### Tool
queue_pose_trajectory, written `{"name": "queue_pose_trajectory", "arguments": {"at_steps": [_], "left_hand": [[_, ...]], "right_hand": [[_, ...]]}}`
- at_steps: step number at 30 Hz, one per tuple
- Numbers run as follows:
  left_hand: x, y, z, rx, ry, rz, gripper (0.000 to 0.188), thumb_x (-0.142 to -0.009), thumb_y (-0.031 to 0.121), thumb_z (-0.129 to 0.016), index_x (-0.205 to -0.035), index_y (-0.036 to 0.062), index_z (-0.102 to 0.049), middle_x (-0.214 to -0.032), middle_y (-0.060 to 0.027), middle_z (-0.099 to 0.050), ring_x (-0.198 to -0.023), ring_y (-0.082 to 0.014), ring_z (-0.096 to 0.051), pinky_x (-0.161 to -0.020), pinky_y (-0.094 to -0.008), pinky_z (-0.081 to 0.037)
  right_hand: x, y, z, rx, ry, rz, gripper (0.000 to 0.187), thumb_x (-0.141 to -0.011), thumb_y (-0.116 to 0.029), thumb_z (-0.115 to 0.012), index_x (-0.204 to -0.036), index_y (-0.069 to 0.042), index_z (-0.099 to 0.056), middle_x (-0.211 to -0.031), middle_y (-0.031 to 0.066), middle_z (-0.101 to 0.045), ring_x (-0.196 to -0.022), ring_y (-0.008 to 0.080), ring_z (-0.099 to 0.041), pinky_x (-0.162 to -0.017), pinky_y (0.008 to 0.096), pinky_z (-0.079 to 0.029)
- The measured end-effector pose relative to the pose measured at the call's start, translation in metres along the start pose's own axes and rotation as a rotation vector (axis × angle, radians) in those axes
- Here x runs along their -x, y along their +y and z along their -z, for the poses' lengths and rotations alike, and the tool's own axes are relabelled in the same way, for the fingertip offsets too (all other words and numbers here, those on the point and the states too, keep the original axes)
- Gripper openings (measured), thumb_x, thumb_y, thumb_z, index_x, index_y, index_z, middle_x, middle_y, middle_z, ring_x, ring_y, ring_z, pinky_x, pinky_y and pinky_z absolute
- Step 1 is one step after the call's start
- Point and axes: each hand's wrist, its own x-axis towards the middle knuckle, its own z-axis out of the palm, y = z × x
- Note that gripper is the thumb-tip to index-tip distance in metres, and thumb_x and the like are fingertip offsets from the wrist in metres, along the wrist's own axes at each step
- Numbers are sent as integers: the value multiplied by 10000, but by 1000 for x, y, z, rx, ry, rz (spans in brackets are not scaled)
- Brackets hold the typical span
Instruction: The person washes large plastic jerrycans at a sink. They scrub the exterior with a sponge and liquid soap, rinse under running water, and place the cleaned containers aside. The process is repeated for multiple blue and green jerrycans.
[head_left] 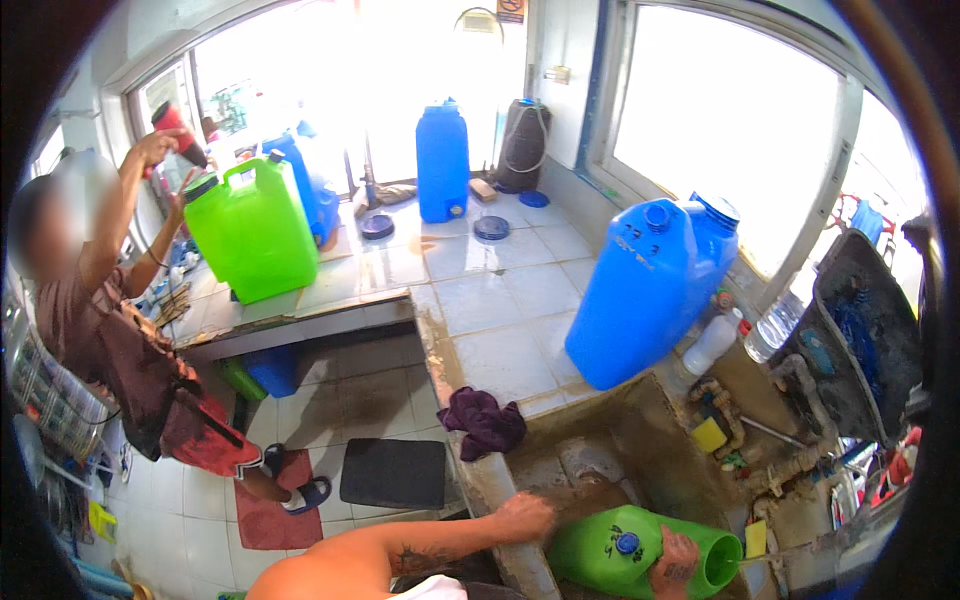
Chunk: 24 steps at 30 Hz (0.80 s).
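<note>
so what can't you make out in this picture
Head view: bare left hand; blur hides whether it grips anything.
Head view: right forearm; the lower edge cuts it off beyond the bare right hand.
Head view: green plastic jug under that hand; its wall hides most of its inside.
Head view: outdoors through right glass window; glare.

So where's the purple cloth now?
In the head view, the purple cloth lies just below centre, on the counter just left of the sink, beyond the left hand.

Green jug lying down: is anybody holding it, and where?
The right hand holds the green jug between its blue cap and open mouth.
</note>
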Motion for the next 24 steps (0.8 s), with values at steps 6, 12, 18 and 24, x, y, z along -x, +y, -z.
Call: {"name": "queue_pose_trajectory", "arguments": {"at_steps": [6, 12, 18, 24], "left_hand": [[-109, -78, 0, 523, -73, 132, 679, -968, 600, -530, -1281, 5, -628, -1217, -191, -683, -1103, -302, -653, -966, -460, -499], [-68, -13, 119, 1382, 203, -147, 677, -1040, 527, -458, -1489, 21, -430, -1428, -177, -534, -1271, -299, -547, -1049, -447, -447], [-118, -32, 130, 1371, -242, 34, 765, -1001, 638, -460, -1418, -2, -493, -1343, -168, -601, -1205, -311, -592, -1013, -458, -477], [-109, -28, 85, 1140, 73, 240, 732, -990, 556, -559, -1391, -56, -514, -1325, -197, -593, -1185, -304, -584, -996, -462, -476]], "right_hand": [[-72, 16, 106, -301, 419, -330, 363, -767, -169, -796, -1082, -6, -722, -908, 179, -733, -818, 327, -718, -750, 404, -550], [-22, 28, 120, -298, 678, -41, 249, -860, -154, -702, -1072, -24, -715, -1064, 160, -741, -939, 302, -725, -827, 420, -564], [-64, 6, 162, -287, 332, -504, 314, -818, -196, -714, -1058, 6, -698, -904, 219, -703, -851, 401, -699, -735, 478, -553], [-4, 32, 75, -128, 448, -394, 239, -827, -180, -693, -974, 7, -670, -902, 269, -668, -799, 472, -659, -673, 493, -533]]}}
